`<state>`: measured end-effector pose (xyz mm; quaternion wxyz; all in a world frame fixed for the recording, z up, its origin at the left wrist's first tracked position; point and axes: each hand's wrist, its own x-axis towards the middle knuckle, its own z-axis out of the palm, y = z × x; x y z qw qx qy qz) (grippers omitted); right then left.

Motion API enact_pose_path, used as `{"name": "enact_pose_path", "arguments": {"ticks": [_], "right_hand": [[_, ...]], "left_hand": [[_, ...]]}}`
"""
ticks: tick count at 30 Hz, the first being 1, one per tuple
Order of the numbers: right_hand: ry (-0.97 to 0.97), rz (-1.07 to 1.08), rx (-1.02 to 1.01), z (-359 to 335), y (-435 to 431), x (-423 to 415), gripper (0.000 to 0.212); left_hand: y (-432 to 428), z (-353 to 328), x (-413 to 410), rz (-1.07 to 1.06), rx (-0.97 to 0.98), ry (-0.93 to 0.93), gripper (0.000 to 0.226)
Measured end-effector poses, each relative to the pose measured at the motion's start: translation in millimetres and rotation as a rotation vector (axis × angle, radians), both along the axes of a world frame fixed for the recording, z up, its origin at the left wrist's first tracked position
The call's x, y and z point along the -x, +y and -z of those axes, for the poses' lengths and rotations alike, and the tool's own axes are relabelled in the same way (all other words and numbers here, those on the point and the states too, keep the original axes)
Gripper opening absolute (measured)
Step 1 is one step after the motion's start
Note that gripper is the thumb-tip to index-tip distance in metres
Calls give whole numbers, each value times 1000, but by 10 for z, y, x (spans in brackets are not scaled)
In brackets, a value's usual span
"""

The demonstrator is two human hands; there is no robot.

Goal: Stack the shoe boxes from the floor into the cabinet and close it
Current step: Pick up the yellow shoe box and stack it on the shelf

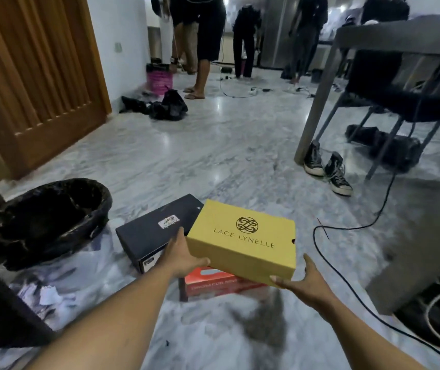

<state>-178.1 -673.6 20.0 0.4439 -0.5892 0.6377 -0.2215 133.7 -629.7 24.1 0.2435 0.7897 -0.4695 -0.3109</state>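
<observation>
1. Between both hands: a matte yellow cardboard shoe box (242, 239), rectangular, dark emblem and lettering on the lid.
2. Gripped at its left end by the left hand (180, 256), fingers curled beneath; clasped at the near right corner by the right hand (303, 281).
3. Below it, on the glossy grey-veined marble floor (213, 145): a red box (213, 285) and, just beside it, a smooth black box (149, 231) with a white sticker.
4. At left, a round bin (50, 217) lined with crinkled black plastic.

- Dim, cool indoor light, brightest from ceiling lamps (225, 0) far at the back.
- Pale glare patches on the glossy marble floor (213, 156).
- Soft dark shadow below the yellow box (242, 241).
- Wide-angle bending and smeared blur toward the edges.
</observation>
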Motion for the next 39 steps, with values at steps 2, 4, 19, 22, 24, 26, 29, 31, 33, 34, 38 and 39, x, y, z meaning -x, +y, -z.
{"name": "enact_pose_path", "arguments": {"ticks": [2, 4, 19, 22, 24, 26, 29, 31, 33, 34, 38, 39], "right_hand": [[-42, -6, -25, 93, -123, -25, 140], [-149, -16, -39, 145, -211, -91, 133], [-329, 28, 9, 83, -255, -123, 96], [-332, 6, 12, -151, -183, -88, 101], [-350, -19, 13, -362, -109, -65, 104], [-345, -68, 27, -582, -20, -34, 102], [-373, -128, 67, -1007, 223, -12, 108], [-391, -164, 97, -1293, 435, -21, 108], [-393, -211, 129, -1565, 661, -49, 107], [-386, -229, 153, -1688, 770, -73, 105], [-383, -288, 215, -2169, 1232, -235, 107], [-383, -309, 231, -2293, 1344, -276, 111]], "left_hand": [[-100, 99, -40, -5, -13, 51, 136], [-184, 179, -84, -12, -21, 87, 144], [-130, 284, -21, -113, 116, 341, 156], [-15, 182, -116, -106, 183, 343, 167], [130, -79, -112, -93, 222, 330, 161], [300, -344, -88, -92, 255, 318, 153], [605, -748, -69, -48, 324, 284, 132], [830, -997, -59, -19, 395, 277, 130], [1131, -1256, -46, -27, 478, 278, 138], [1301, -1391, -39, -43, 514, 252, 141], [2011, -1898, -112, -83, 591, 129, 150], [2185, -2047, -135, -100, 593, 91, 153]]}}
